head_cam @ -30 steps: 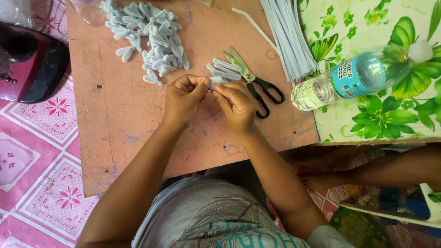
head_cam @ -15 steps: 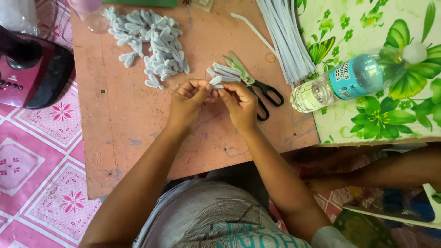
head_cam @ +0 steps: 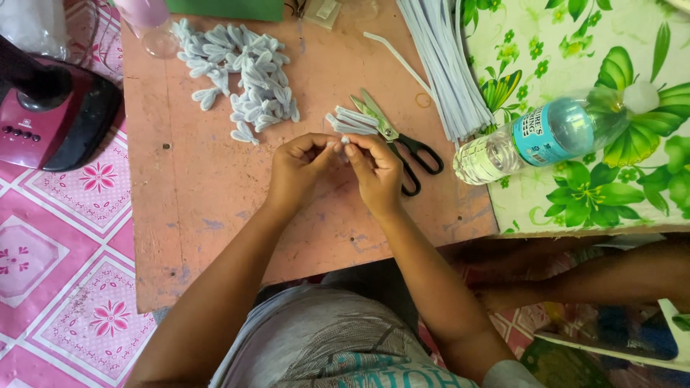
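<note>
Pale strip mid-board, between both hands

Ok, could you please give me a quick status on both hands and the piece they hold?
Left hand and right hand together pinch a small pale folded strip piece. Black-handled scissors right behind. Nothing in the way.

Left hand and right hand pinch a small pale strip together over the table. Scissors just beside right hand; folded pale pieces piled behind; bottle lying at right.
</note>
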